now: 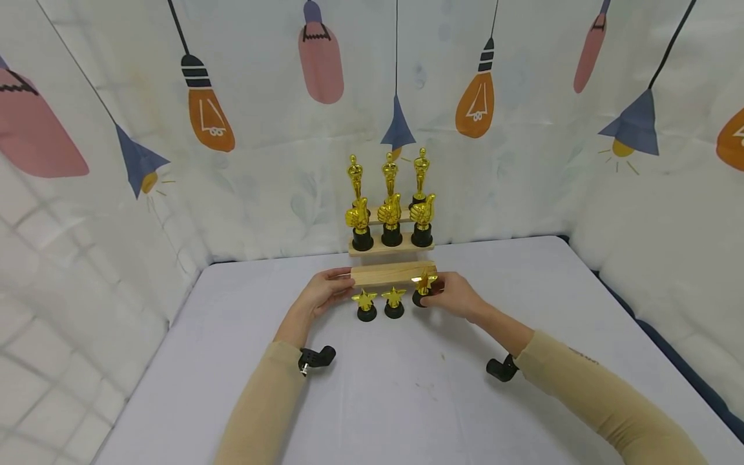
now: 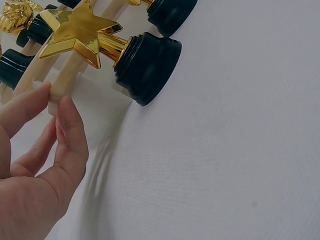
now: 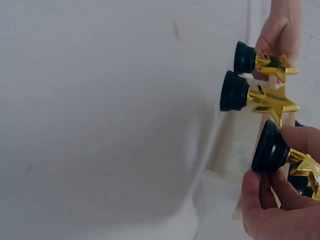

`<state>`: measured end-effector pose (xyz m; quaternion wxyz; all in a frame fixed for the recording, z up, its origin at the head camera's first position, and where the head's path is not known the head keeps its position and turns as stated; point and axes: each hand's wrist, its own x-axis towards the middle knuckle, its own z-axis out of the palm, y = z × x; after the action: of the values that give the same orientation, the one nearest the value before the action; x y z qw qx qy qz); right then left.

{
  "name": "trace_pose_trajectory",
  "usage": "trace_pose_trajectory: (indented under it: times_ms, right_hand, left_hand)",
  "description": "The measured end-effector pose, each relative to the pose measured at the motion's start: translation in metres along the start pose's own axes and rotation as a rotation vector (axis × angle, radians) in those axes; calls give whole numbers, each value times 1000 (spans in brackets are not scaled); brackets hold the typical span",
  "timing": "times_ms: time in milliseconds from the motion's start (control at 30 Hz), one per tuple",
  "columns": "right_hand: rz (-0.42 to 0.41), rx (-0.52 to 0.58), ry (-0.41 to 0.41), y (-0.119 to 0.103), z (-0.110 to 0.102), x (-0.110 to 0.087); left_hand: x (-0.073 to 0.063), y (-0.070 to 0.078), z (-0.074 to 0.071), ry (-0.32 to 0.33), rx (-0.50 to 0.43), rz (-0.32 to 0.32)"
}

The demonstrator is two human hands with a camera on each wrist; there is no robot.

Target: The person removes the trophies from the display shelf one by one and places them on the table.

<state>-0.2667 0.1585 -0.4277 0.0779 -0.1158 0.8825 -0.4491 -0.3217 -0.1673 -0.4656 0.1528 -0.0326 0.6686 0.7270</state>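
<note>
A wooden stepped rack (image 1: 386, 274) stands toward the back of the table. My left hand (image 1: 321, 290) pinches the left end of its lowest board (image 2: 62, 85) between thumb and fingers. At the rack's right end, my right hand (image 1: 456, 296) holds a gold star trophy (image 1: 424, 284) by its black base (image 3: 270, 147); whether that base touches anything, I cannot tell. Two matching star trophies, the left one (image 1: 366, 305) and the middle one (image 1: 394, 302), stand upright on the table in front of the lowest board.
Gold thumbs-up trophies (image 1: 391, 219) line the rack's middle step, with gold figure trophies (image 1: 390, 171) on the top step behind them. A white cloth covers the table (image 1: 395, 400). Behind it hangs a curtain (image 1: 261, 194) printed with lamps.
</note>
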Motion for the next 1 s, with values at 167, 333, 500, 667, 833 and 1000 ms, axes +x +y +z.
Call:
trace_pose_trajectory:
  times_ms: [167,333,500,667,833,1000]
  right_hand:
    - [0,-11,-7,5,6,0]
    - [15,-24,-23,11,10,3]
    - [41,-40,-30,14,12,6]
    - [69,-55,-30,15,14,8]
    - [75,-58,-36,20,17,11]
    - [70,-64,-30,24,20,14]
  left_hand:
    - [1,0,-1,-2,-7,0]
    - [0,-1,-1,3,-18,1]
    - [1,-2,-1,4,-13,-3]
    - [1,-3,-1,18,-2,-8]
    - [1,-4,-1,19,-5,-8]
    - [0,-2,0,12,-1,-4]
